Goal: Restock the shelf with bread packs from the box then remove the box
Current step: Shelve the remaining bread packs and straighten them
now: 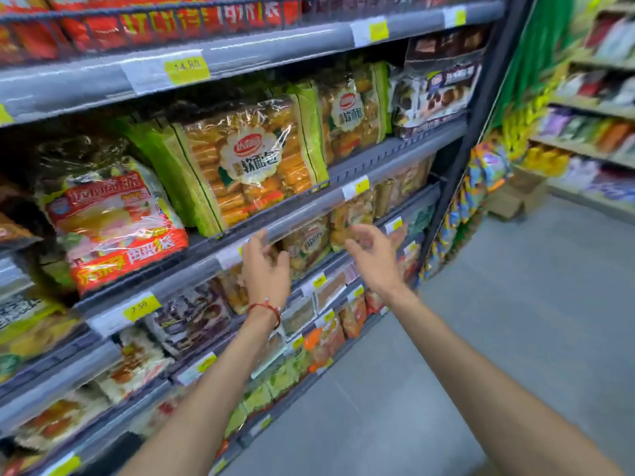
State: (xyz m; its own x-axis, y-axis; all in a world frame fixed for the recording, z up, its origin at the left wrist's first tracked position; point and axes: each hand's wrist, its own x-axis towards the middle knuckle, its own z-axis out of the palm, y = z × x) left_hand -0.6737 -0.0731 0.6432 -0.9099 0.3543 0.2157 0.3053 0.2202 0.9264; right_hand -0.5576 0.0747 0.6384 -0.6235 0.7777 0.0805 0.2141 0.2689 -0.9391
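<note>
Two green-edged bread packs stand upright on the grey shelf (360,173): a large one (240,163) in the middle and a second (354,115) further right. More bread packs (309,245) sit on the shelf below. My left hand (264,266), with a red string at the wrist, hovers open in front of that lower shelf's edge. My right hand (374,255) is open too, fingers spread, just right of it and close to the lower packs. Neither hand holds anything. No box for the bread is in sight near my hands.
A red and white snack bag (113,228) leans left of the big bread pack. Dark-wrapped cakes (433,94) fill the shelf's right end. Yellow price tags (187,68) line the shelf rails. Grey floor (481,338) runs to the right, with cardboard boxes (512,197) and another shelving unit beyond.
</note>
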